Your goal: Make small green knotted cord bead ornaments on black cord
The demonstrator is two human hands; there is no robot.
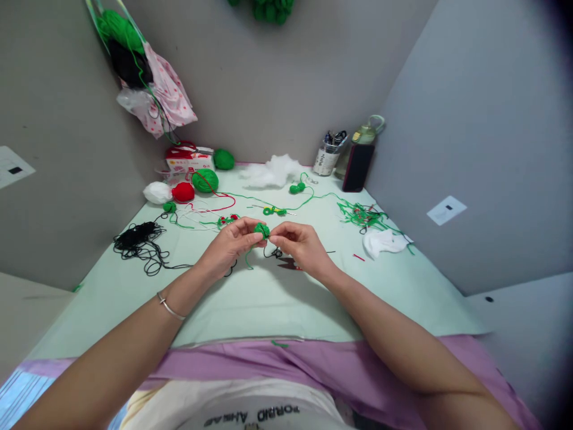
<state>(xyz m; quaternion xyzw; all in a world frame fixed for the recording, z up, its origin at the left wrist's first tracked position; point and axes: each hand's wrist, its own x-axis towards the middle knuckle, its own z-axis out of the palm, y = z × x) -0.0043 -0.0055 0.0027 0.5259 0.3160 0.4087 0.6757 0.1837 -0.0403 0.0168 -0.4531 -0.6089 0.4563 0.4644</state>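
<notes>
Over the middle of the table, my left hand [233, 243] grips a small round green crocheted piece [261, 230] between thumb and fingers. Black yarn shows on the piece. My right hand [301, 243] is closed in a pinch at the right edge of the piece; what lies between its fingertips is too small to make out. A green yarn tail [249, 260] hangs below the piece. Loops of black yarn [272, 253] lie under the hands. Partly hidden beneath my right hand is a pair of scissors [289, 263].
Tangled black yarn [138, 239] lies left, near green yarn balls [205, 180] and a red ball [183, 192]. White stuffing [273, 171], a pen cup [326, 158], a bottle [364, 132] and a phone [359, 168] stand behind. Green yarn scraps [364, 216] lie right.
</notes>
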